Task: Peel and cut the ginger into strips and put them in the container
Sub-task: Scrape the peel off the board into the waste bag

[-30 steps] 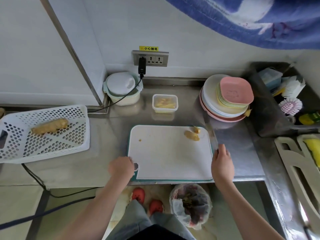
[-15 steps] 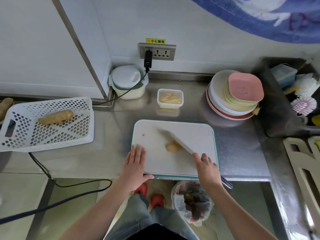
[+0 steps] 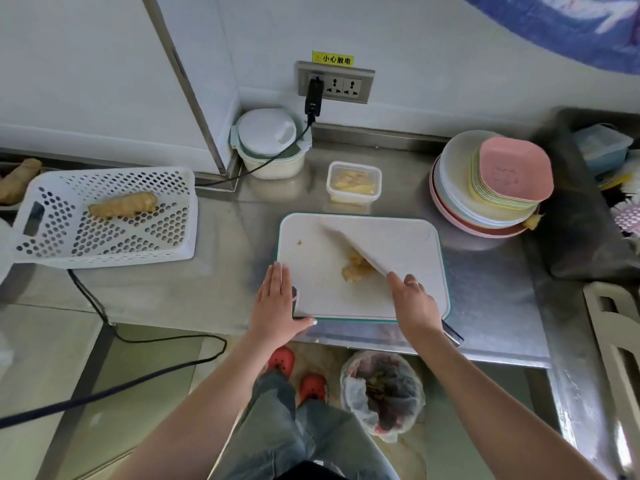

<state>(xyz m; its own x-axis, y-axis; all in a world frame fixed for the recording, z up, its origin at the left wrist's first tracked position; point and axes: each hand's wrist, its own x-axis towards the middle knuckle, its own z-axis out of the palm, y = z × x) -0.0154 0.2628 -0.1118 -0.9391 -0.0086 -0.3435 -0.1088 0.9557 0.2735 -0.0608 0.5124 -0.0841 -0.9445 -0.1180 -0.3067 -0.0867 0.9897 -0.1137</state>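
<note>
A white cutting board (image 3: 408, 244) lies on the steel counter. Peeled ginger pieces (image 3: 354, 268) sit near its middle, with a white-bladed knife (image 3: 356, 250) lying across them. My right hand (image 3: 415, 306) grips the knife's handle at the board's near right edge. My left hand (image 3: 277, 303) rests flat with straight fingers on the board's near left corner. A small clear container (image 3: 354, 182) with ginger strips stands behind the board. One unpeeled ginger root (image 3: 122, 205) lies in the white perforated basket (image 3: 104, 251) at left.
A lidded round tub (image 3: 268, 144) with a black cable (image 3: 263, 164) stands below the wall socket. Stacked plates (image 3: 491, 188) sit at the right, a dark sink (image 3: 588, 209) beyond them. A waste bag (image 3: 382, 393) hangs below the counter edge. More ginger (image 3: 17, 174) lies far left.
My right hand has taken the knife and swept the ginger pieces from the board's far right toward its middle. My left hand has flattened on the board's near left corner.
</note>
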